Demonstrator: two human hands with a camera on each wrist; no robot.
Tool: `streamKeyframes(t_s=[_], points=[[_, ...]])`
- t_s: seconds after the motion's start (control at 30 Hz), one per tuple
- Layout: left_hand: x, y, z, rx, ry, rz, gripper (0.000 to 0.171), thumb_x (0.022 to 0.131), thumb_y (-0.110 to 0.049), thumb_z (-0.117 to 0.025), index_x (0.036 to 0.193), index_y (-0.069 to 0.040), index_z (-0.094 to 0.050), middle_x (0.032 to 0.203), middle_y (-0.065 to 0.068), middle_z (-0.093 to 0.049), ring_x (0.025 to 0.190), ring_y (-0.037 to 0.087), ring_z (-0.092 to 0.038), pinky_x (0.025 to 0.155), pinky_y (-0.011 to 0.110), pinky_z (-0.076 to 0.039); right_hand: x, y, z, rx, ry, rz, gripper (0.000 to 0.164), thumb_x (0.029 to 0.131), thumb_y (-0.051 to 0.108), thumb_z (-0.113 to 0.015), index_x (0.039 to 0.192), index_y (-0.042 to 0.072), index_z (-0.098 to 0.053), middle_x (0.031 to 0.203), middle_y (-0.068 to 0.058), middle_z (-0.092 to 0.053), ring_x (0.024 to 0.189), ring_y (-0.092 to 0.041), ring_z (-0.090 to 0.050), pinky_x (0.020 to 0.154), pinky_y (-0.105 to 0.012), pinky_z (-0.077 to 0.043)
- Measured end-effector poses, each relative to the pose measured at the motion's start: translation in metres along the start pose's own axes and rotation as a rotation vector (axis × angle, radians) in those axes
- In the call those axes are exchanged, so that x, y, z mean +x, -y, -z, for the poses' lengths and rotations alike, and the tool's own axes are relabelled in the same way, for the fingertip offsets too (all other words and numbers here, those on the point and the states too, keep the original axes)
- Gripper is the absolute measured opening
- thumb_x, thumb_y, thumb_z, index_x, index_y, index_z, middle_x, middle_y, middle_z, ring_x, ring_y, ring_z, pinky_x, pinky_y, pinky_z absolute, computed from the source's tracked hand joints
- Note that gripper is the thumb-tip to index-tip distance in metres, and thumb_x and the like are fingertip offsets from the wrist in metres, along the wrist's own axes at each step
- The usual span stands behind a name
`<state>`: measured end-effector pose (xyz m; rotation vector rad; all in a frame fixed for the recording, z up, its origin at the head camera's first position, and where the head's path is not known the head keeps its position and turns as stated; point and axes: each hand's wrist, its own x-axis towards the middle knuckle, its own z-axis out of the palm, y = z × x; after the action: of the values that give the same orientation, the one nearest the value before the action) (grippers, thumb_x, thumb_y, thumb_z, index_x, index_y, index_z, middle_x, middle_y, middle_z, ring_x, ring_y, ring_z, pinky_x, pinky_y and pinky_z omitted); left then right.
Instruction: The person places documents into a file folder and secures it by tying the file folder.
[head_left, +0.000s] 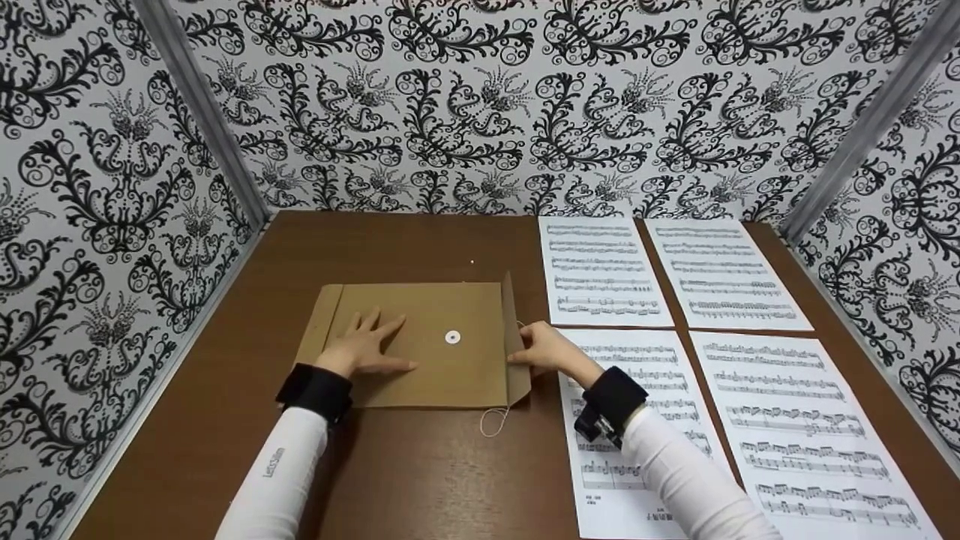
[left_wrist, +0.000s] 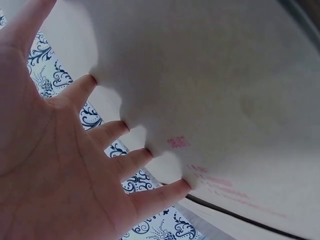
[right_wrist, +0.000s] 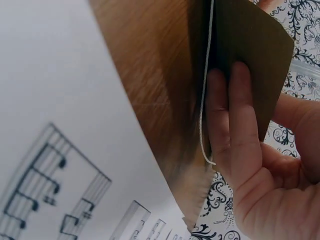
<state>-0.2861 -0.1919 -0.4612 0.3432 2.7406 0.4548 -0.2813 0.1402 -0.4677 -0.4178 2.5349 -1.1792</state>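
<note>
A brown string-tie envelope (head_left: 465, 307) lies on the table with its flap (head_left: 519, 384) raised along the right edge. A white round button (head_left: 452, 337) sits right of its middle. My left hand (head_left: 366, 351) rests on the envelope's left half with fingers spread; the left wrist view shows those fingertips (left_wrist: 160, 197) pressing its surface. The right hand (head_left: 553, 349) pinches the flap, thumb on one face and fingers on the other, as the right wrist view shows. A thin white string (right_wrist: 204, 110) hangs beside these fingers, and its loop (head_left: 492, 424) lies below the envelope's lower right corner.
Several sheets of music stand in two columns on the right: a far left sheet (head_left: 604, 266), a far right sheet (head_left: 727, 274), a near right sheet (head_left: 810, 427) and a near left sheet (head_left: 611, 510) under my right forearm. Patterned walls (head_left: 480, 112) enclose the brown table (head_left: 420, 472).
</note>
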Motion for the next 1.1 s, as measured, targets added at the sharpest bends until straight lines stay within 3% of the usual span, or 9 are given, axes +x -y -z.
streamKeyframes(t_s=[0.23, 0.4, 0.47, 0.53, 0.63, 0.73, 0.83, 0.93, 1.1], points=[[0.002, 0.004, 0.0, -0.021, 0.01, -0.011, 0.097, 0.086, -0.063, -0.07, 0.163, -0.022, -0.026, 0.171, 0.028, -0.009, 0.155, 0.06, -0.006, 0.115, 0.082, -0.02, -0.003, 0.0, 0.0, 0.088, 0.005, -0.015, 0.024, 0.089, 0.004, -0.071, 0.107, -0.012, -0.068, 0.081, -0.013, -0.076, 0.057, -0.001, -0.06, 0.058, -0.019, -0.057], [0.002, 0.006, 0.002, -0.053, 0.024, -0.022, 0.097, 0.086, -0.062, -0.071, 0.163, -0.022, -0.026, 0.171, 0.028, -0.007, 0.155, 0.059, -0.003, 0.115, 0.083, -0.017, -0.006, 0.001, -0.002, 0.168, 0.014, 0.021, 0.029, 0.092, 0.001, -0.067, 0.115, -0.015, -0.066, 0.105, -0.03, -0.076, 0.069, -0.002, -0.066, 0.067, -0.018, -0.058], [0.002, 0.007, 0.002, -0.065, 0.024, -0.026, 0.098, 0.086, -0.061, -0.072, 0.163, -0.021, -0.028, 0.171, 0.028, -0.007, 0.155, 0.059, -0.003, 0.116, 0.083, -0.016, -0.007, 0.001, -0.002, 0.207, 0.01, 0.036, 0.027, 0.092, 0.0, -0.065, 0.114, -0.015, -0.066, 0.107, -0.031, -0.075, 0.071, -0.001, -0.067, 0.069, -0.018, -0.058], [0.002, 0.008, 0.003, -0.075, 0.021, -0.03, 0.097, 0.086, -0.061, -0.072, 0.163, -0.02, -0.029, 0.171, 0.028, -0.007, 0.155, 0.059, -0.003, 0.117, 0.082, -0.015, -0.007, 0.002, -0.002, 0.235, -0.008, 0.048, 0.021, 0.091, -0.001, -0.066, 0.107, -0.013, -0.068, 0.096, -0.023, -0.078, 0.068, 0.0, -0.065, 0.068, -0.016, -0.056], [0.003, 0.01, 0.004, -0.078, 0.018, -0.032, 0.098, 0.086, -0.062, -0.071, 0.163, -0.02, -0.028, 0.171, 0.027, -0.007, 0.156, 0.058, -0.003, 0.118, 0.081, -0.016, -0.01, 0.004, -0.002, 0.267, -0.042, 0.054, 0.005, 0.09, 0.0, -0.068, 0.091, -0.004, -0.067, 0.072, -0.001, -0.072, 0.062, 0.002, -0.059, 0.061, -0.014, -0.05], [0.004, 0.011, 0.004, -0.094, 0.022, -0.027, 0.098, 0.086, -0.064, -0.069, 0.163, -0.02, -0.027, 0.172, 0.026, -0.006, 0.157, 0.056, -0.002, 0.119, 0.08, -0.016, -0.013, 0.005, -0.002, 0.312, -0.059, 0.04, 0.005, 0.09, 0.002, -0.068, 0.089, -0.002, -0.066, 0.067, 0.013, -0.063, 0.061, 0.002, -0.057, 0.06, -0.014, -0.048], [0.005, 0.013, 0.005, -0.12, 0.026, -0.026, 0.099, 0.086, -0.065, -0.068, 0.164, -0.02, -0.025, 0.172, 0.026, -0.005, 0.157, 0.055, 0.0, 0.119, 0.08, -0.014, -0.016, 0.006, -0.001, 0.399, -0.053, 0.018, 0.024, 0.093, 0.003, -0.067, 0.112, -0.01, -0.068, 0.084, -0.002, -0.076, 0.07, 0.001, -0.065, 0.068, -0.017, -0.057], [0.005, 0.015, 0.005, -0.15, 0.022, -0.029, 0.098, 0.087, -0.064, -0.068, 0.164, -0.021, -0.024, 0.172, 0.026, -0.003, 0.157, 0.055, 0.002, 0.119, 0.081, -0.012, -0.018, 0.008, -0.001, 0.475, -0.046, -0.001, 0.043, 0.094, 0.004, -0.065, 0.134, -0.012, -0.059, 0.114, -0.022, -0.076, 0.08, -0.002, -0.071, 0.077, -0.022, -0.062], [0.004, 0.017, 0.006, -0.176, -0.009, -0.047, 0.097, 0.088, -0.064, -0.067, 0.164, -0.02, -0.025, 0.172, 0.027, -0.005, 0.157, 0.056, 0.001, 0.119, 0.079, -0.014, -0.02, 0.015, 0.0, 0.589, -0.046, 0.011, 0.05, 0.096, 0.001, -0.063, 0.141, -0.015, -0.05, 0.13, -0.031, -0.066, 0.09, -0.006, -0.074, 0.084, -0.024, -0.062]])
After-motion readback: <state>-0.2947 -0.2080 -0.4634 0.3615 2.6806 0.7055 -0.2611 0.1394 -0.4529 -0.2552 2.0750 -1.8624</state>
